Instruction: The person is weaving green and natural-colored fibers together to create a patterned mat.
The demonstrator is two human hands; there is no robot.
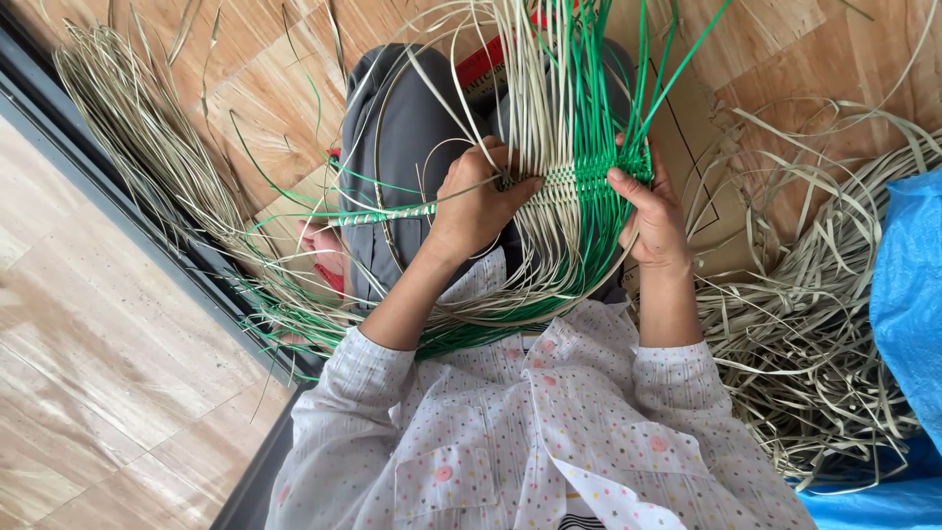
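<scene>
While both hands pinch it, the woven band (589,182) of green and pale strips sits between the fingers. Left hand (476,206) and right hand (653,221) are closed on its ends. Strips look light, springy, slippery; best gripped at the tight weave.

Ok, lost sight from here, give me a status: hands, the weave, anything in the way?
Left hand and right hand pinching the green-and-tan woven strip band. Loose tan strips piled right, nothing between the hands.
</scene>
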